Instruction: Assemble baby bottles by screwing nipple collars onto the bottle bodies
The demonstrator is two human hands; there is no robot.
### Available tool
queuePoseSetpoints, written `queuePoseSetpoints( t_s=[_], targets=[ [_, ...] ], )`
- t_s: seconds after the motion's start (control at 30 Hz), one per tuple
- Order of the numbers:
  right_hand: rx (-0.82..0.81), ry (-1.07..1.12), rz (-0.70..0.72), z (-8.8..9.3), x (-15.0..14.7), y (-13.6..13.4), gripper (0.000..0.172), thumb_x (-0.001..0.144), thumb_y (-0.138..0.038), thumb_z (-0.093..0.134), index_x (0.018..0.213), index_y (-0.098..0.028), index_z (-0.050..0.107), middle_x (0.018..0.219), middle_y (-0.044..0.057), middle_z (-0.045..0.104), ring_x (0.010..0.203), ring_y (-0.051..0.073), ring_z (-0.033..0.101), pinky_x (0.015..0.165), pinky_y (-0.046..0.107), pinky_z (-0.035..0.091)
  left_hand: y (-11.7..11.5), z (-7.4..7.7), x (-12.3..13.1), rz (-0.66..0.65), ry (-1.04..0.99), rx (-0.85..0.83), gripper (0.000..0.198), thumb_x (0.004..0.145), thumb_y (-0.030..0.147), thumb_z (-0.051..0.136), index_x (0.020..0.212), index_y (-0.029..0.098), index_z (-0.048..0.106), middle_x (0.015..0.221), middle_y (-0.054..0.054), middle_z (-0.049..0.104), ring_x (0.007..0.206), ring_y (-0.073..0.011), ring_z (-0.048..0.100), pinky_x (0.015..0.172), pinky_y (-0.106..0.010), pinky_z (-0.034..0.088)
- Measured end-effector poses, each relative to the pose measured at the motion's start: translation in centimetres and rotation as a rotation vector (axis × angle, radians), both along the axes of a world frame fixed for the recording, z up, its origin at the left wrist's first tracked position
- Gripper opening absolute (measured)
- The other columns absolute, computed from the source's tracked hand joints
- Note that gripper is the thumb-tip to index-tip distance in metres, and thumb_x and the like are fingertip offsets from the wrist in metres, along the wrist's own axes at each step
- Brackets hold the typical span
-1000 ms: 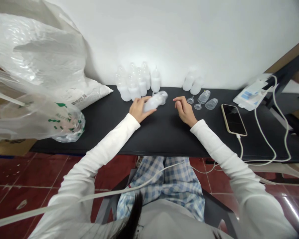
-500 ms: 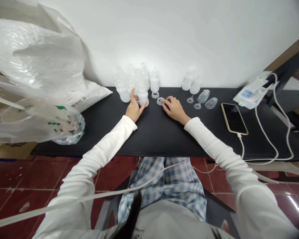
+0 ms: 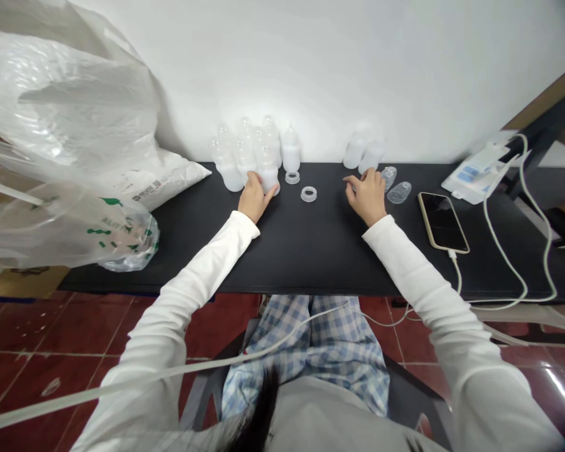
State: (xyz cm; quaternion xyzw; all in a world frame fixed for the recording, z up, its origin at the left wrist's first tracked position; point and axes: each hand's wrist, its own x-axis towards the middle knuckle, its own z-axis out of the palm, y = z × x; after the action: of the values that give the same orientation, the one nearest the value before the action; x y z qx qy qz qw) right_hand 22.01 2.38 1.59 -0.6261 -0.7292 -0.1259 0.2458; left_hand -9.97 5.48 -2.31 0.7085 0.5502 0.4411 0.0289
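My left hand point(image 3: 254, 199) is closed around the lower part of a translucent baby bottle point(image 3: 267, 164), thumb on its right side, the bottle upright on the black table. Behind and left of it stand several similar capped bottles point(image 3: 230, 172). A bottle with its teat uncovered point(image 3: 290, 150) stands to the right. Between my hands lie two clear collar rings, one nearer ring point(image 3: 309, 194) and one farther ring point(image 3: 292, 177). My right hand point(image 3: 368, 196) has its fingers bent together low over the table, covering the spot where clear teats lay; what they grip is hidden.
Two white bottles point(image 3: 355, 154) stand by the wall beyond my right hand. Clear caps point(image 3: 399, 193) lie beside it. Farther right are a charging phone point(image 3: 443, 221), a white packet point(image 3: 473, 176) and looping cables. Plastic bags point(image 3: 127, 229) crowd the left of the table point(image 3: 306, 257).
My right hand has left the nearer ring and moved right to the teats, which it now covers. The ring sits slightly farther right. My left hand has closed its fingers around the bottle.
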Motion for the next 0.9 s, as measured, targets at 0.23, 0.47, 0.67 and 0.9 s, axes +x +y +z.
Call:
queuePoseSetpoints(
  t_s=[0.23, 0.47, 0.67, 0.9],
  targets=[
    [0.05, 0.045, -0.018, -1.4, 1.1, 0.3, 0.027, 0.095, -0.029, 0.052, 0.105, -0.014, 0.073, 0.118, 0.024, 0.059, 0.119, 0.042, 0.048, 0.1, 0.07, 0.031, -1.8, -0.1, -0.1, 0.031, 0.0, 0.065, 0.04, 0.088, 0.055, 0.068, 0.09, 0.023, 0.045, 0.092, -0.007, 0.053, 0.095, -0.0272, 0.063, 0.094, -0.049, 0.056],
    [0.005, 0.067, -0.065, -1.2, 2.0, 0.8, 0.024, 0.095, -0.024, 0.051, 0.098, -0.011, 0.072, 0.12, 0.026, 0.057, 0.121, 0.042, 0.048, 0.101, 0.07, 0.03, -4.3, 2.0, 3.9, -0.171, 0.254, 0.002, 0.023, 0.096, 0.027, 0.054, 0.114, 0.013, 0.057, 0.109, -0.016, 0.06, 0.105, -0.0288, 0.063, 0.099, -0.047, 0.053],
    [-0.005, 0.126, -0.004, -0.4, 1.8, 1.6, 0.028, 0.097, -0.013, 0.039, 0.093, -0.015, 0.067, 0.105, 0.018, 0.061, 0.104, 0.033, 0.057, 0.097, 0.06, 0.041, -2.6, 1.7, 8.3, -0.35, 0.112, -0.115, 0.041, 0.093, 0.031, 0.064, 0.13, 0.015, 0.055, 0.131, -0.018, 0.059, 0.122, -0.0312, 0.06, 0.11, -0.048, 0.046],
    [0.146, 0.494, 0.368, -0.3, -1.8, -0.1, 0.035, 0.104, -0.047, 0.04, 0.123, -0.022, 0.056, 0.102, 0.008, 0.065, 0.08, 0.019, 0.06, 0.081, 0.039, 0.054, -0.1, 2.1, 9.8, -0.408, -0.716, -0.482, 0.02, 0.096, 0.032, 0.063, 0.108, 0.02, 0.053, 0.091, -0.004, 0.07, 0.081, -0.014, 0.068, 0.09, -0.034, 0.057]
  ],
)
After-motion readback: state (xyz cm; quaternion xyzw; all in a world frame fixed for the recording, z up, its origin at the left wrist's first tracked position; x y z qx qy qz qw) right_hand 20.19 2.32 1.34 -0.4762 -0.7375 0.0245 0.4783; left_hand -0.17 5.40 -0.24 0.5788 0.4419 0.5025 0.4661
